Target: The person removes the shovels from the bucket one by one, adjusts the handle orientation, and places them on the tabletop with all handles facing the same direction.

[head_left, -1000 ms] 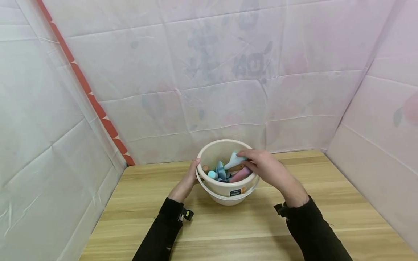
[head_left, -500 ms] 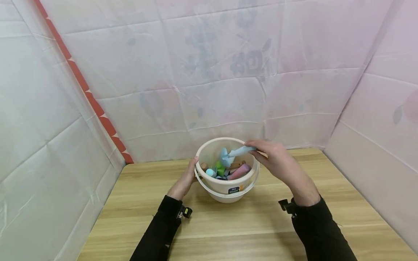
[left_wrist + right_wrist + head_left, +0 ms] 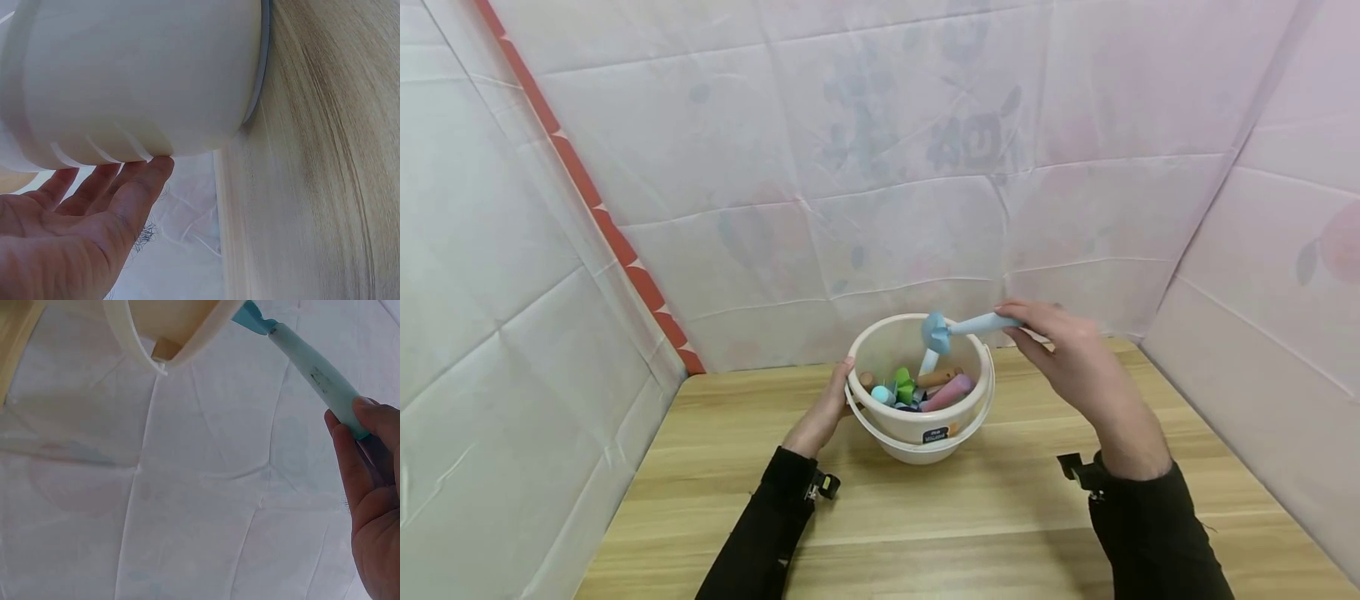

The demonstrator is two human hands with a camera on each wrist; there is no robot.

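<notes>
A pale blue tool point(image 3: 964, 326), a slim handle ending in a blue fan-shaped head, hangs level over the rim of a white bucket point(image 3: 917, 425), its head above the bucket's mouth at about 12 o'clock. Inside the bucket lie a pink cylinder point(image 3: 950, 392), a green piece point(image 3: 903, 386), a small teal ball point(image 3: 878, 394) and a wooden peg point(image 3: 937, 377). The bucket stands on a light wooden table point(image 3: 970, 517) toward its far edge, hemmed in by pale pink sheeting point(image 3: 880, 167) on three sides, with a red-patterned strip point(image 3: 591, 200) running down at 10 o'clock.

The right hand point(image 3: 1071, 354), at 3 o'clock of the bucket, has its grip clamped on the handle's end, thumb and fingertips point(image 3: 347, 450) pinching it. The left hand point(image 3: 826, 410), at 9 o'clock, rests flat against the bucket's outer wall point(image 3: 137, 75), fingers point(image 3: 134, 194) straight and slightly apart, thumb at the rim.
</notes>
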